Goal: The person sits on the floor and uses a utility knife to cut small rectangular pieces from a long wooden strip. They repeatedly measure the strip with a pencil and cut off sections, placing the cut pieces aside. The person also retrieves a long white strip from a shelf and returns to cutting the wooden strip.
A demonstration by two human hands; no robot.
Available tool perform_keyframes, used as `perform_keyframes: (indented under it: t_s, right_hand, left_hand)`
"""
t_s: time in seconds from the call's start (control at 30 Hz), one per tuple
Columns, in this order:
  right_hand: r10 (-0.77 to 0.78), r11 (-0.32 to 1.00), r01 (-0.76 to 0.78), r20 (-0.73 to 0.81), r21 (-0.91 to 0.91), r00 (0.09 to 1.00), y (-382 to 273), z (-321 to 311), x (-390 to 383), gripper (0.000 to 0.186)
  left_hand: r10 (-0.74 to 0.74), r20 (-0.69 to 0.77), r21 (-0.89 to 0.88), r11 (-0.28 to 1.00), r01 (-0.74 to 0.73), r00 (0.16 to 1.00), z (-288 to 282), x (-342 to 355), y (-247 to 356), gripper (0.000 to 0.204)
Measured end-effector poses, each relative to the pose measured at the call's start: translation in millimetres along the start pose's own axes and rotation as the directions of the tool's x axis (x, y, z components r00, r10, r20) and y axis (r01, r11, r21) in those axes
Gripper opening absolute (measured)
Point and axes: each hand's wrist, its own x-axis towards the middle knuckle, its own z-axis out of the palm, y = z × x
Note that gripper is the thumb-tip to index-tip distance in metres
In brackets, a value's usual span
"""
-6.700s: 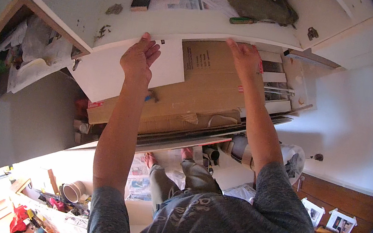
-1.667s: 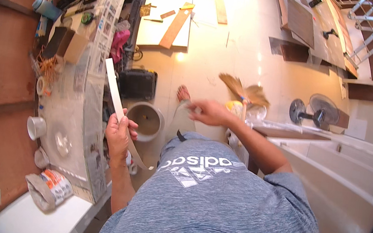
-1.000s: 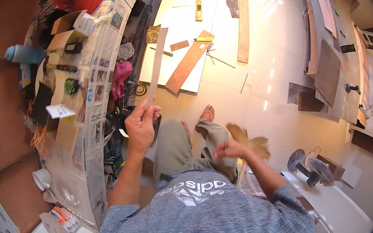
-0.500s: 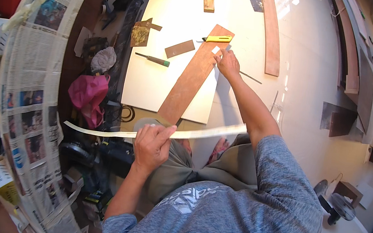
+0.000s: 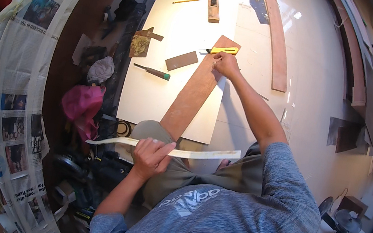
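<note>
Across my lap, my left hand (image 5: 150, 159) is wrapped round a long, thin, slightly curved white strip (image 5: 207, 155), which sticks out on both sides of the fist. My right hand (image 5: 226, 65) is over the far part of a reddish-brown wooden board (image 5: 194, 96), fingers drawn together. Whatever is in its fingertips is hidden or too small to make out. Just beyond these fingers lies a yellow utility knife (image 5: 224, 50) with its blade out to the left. The board slants from my knee across a white panel (image 5: 145, 104).
Left of the board are a brown rectangular piece (image 5: 181, 61), a chisel-like tool with a green-ended handle (image 5: 153, 71) and a brown sheet with shavings (image 5: 139, 46). Farther off lie a wooden hand plane (image 5: 213, 9) and pencil (image 5: 186, 1). Another long board (image 5: 276, 57) is at right.
My right hand has shifted left on the board, and the small white piece seen beside its fingers no longer shows. The view has tilted; the strip still sits in my left hand.
</note>
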Motion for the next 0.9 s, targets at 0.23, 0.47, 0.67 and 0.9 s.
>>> perform_keyframes:
  t_s: [0.23,0.47,0.67,0.9]
  right_hand:
    - [0.081,0.967,-0.136,0.248,0.216,0.965,-53,15,59,0.015]
    - [0.043,0.948,-0.046,0.015,0.316,0.999,-44,44,57,0.04]
    - [-0.209,0.856,0.111,-0.142,-0.505,0.967,-7,21,32,0.032]
    - [-0.157,0.878,0.177,0.083,-0.445,0.984,9,-2,32,0.027]
  left_hand:
    - [-0.024,-0.023,-0.054,0.998,0.022,0.999,12,3,-12,0.032]
    - [-0.021,-0.038,-0.05,0.999,0.02,0.999,11,0,-21,0.033]
    - [-0.033,-0.034,-0.035,0.999,0.032,0.999,8,-4,-27,0.032]
    - [-0.037,-0.019,-0.039,0.999,0.037,0.999,7,-4,-31,0.034]
